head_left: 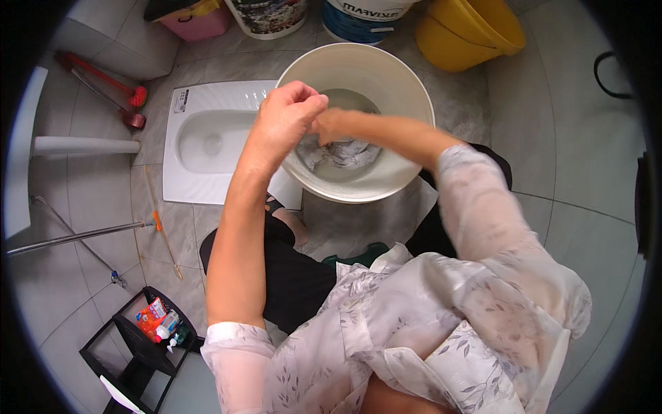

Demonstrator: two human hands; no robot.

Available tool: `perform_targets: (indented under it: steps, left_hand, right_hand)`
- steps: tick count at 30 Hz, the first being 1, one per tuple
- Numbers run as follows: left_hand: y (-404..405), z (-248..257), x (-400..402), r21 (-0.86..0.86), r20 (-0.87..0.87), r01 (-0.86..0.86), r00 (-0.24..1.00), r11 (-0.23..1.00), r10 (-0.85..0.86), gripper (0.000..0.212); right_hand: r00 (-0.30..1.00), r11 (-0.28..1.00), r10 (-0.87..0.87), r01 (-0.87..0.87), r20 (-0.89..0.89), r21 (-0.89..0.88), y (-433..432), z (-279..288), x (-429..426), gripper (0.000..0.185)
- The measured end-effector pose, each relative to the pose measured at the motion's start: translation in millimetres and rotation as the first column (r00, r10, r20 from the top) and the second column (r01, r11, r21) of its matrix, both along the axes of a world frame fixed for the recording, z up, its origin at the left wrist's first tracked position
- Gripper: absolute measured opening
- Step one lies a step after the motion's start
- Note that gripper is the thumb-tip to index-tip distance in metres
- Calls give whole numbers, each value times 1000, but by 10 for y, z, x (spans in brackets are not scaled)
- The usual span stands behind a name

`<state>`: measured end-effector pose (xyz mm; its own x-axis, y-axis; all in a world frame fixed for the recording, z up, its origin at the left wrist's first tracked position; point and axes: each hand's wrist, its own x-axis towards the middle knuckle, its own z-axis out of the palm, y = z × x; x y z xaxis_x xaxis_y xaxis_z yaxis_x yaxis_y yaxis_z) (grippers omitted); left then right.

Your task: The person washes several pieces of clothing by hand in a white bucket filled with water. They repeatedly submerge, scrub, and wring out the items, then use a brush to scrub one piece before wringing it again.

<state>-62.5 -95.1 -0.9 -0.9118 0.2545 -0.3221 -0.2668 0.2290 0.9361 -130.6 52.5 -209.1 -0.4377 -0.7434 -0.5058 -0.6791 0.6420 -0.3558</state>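
Note:
A large cream plastic tub stands in front of me on the tiled floor, with water in it. Light-coloured wet cloth lies in the water at its near side. My left hand is raised over the tub's left rim, its fingers bent, with thumb and forefinger close together; whether anything is between them does not show. Just right of it, my right hand reaches across the tub from the right, blurred, above the cloth. Its fingers are partly hidden, and I cannot tell what they hold.
A white squat toilet lies left of the tub. Behind stand a yellow bucket, a blue and white bucket and a pink bin. Two brushes lean at the left wall. A black rack holds bottles at lower left.

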Motion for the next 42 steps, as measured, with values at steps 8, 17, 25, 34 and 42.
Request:
perform_targets:
  steps: [8, 17, 25, 34, 42]
  left_hand:
    - [-201, 72, 191, -144, -65, -41, 997, 989, 32, 26]
    - [-11, -414, 30, -335, -96, -3, 995, 942, -30, 24]
    - [346, -1061, -4, -268, 4, 182, 982, 946, -188, 42]
    - [412, -1445, 104, -132, 159, 278, 953, 951, -257, 40]
    - [323, -892, 28, 93, 96, -144, 986, 985, 135, 10]
  right_hand:
    - [949, 949, -75, -27, 307, 314, -218, -642, 425, 30]
    - [614, 832, -402, 554, 679, -8, 328, 886, 61, 19]
    - [557, 643, -291, 716, 778, -273, 693, 1646, 176, 15]
    - [490, 264, -104, 853, 866, -451, 717, 2282, 241, 16]
    - [742, 558, -417, 665, 526, -496, 1013, 2080, -87, 18]
